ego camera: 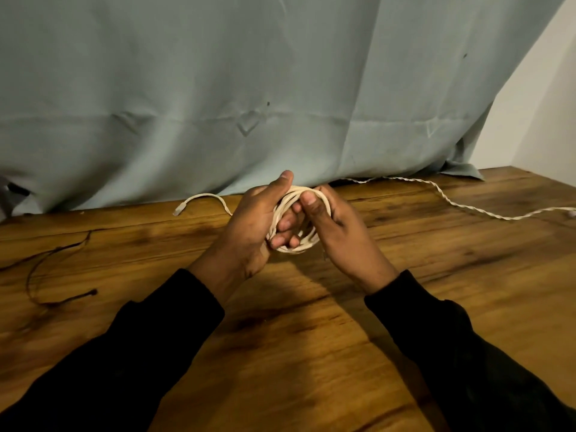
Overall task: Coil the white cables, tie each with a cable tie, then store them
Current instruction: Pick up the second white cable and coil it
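Above the middle of the wooden table [311, 338], in the head view, both hands are holding a coil of white cable [294, 249] between them. The left hand [252, 226] is gripping the coil's left side, its fingers curling through the loops from behind and its thumb pointing up beside the top of the coil. The right hand [335, 224] is gripping the right side, its thumb pressing over the upper strands and its fingers wrapping behind them. The coil is standing roughly upright between the two palms, held just off the tabletop. A loose end of white cable with a connector [199, 199] is arching out to the left of the left hand and lying on the table; whether it is running into the coil I cannot tell. A second, twisted white cable [448, 199] is trailing along the far right of the table, well apart from the hands. A thin dark cord [46, 275] is lying in a loop near the left edge. Black sleeves [149, 353] are covering both forearms. A creased pale blue-grey cloth [249, 88] is hanging behind the table, and a white wall [545, 104] is showing at the right.
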